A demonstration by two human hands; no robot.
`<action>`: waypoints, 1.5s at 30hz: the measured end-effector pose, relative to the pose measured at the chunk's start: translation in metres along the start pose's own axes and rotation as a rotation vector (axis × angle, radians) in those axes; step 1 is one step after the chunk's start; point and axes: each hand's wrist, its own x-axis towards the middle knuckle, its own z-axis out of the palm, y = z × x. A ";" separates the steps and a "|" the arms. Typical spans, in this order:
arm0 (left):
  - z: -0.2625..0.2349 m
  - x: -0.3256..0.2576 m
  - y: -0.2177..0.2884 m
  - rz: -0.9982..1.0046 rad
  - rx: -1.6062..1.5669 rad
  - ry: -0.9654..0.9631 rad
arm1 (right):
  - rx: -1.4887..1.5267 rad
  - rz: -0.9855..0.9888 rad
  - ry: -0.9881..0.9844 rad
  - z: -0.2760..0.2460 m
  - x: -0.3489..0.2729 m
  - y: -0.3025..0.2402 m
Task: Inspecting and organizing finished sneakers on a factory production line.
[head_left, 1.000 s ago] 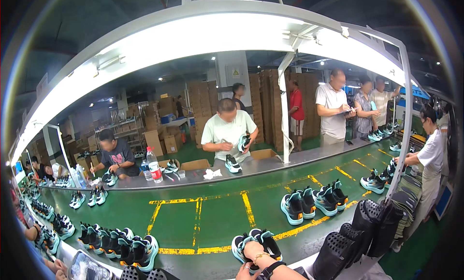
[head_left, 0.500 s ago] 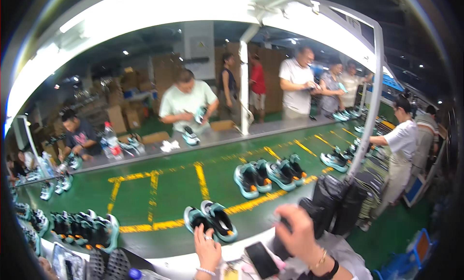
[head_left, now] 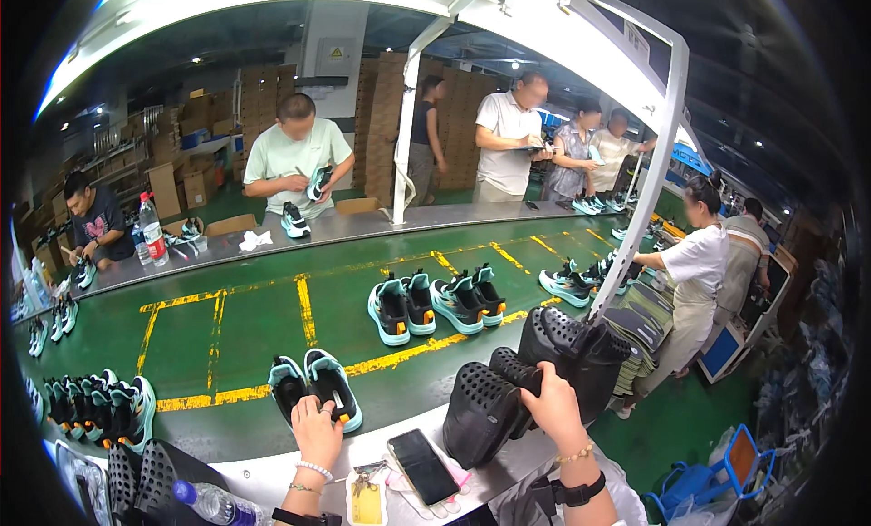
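Observation:
A pair of black and mint-green sneakers (head_left: pixel 337 381) stands on the green belt in front of me. My left hand (head_left: pixel 317 432) is at their heels, its fingers curled over the back of the left shoe; the grip is partly hidden. To the right, a cluster of black perforated plastic shoe-shaped pieces (head_left: pixel 477 415) rests at the belt's near edge. My right hand (head_left: pixel 553 406) has its fingers bent around the end of a smaller black perforated piece (head_left: pixel 515 366) in that cluster.
Two more sneaker pairs (head_left: pixel 454 301) stand farther along the green belt (head_left: pixel 263 331). A phone (head_left: pixel 423 467), a yellow card with keys (head_left: pixel 366 501) and a water bottle (head_left: pixel 218 505) lie near me. A white post (head_left: pixel 646 181) rises on the right. Co-workers stand across and beside the belt.
The view has turned right, so the scene sits farther left. My right hand has come from above down onto the black perforated piece. My left hand stays at the sneakers' heels.

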 end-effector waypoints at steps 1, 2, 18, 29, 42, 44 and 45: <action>0.000 -0.002 -0.001 -0.010 0.004 -0.014 | -0.032 0.099 -0.074 -0.001 0.002 0.000; 0.001 -0.003 -0.001 -0.005 -0.008 -0.020 | -0.035 0.082 -0.032 -0.003 0.002 -0.002; 0.010 -0.010 -0.007 -0.030 0.008 -0.001 | 0.059 -0.480 -0.587 0.152 0.028 -0.205; 0.018 -0.013 -0.012 -0.091 -0.015 -0.027 | -0.064 -0.320 -0.494 0.245 0.022 -0.232; 0.019 -0.013 -0.014 -0.141 0.051 -0.052 | 0.195 -0.209 -0.409 0.304 0.017 -0.230; 0.021 -0.009 -0.014 -0.151 0.025 -0.045 | 0.236 -0.200 -0.467 0.282 0.017 -0.224; 0.020 -0.005 -0.015 -0.155 0.031 -0.064 | 0.335 -0.259 -0.542 0.265 0.017 -0.219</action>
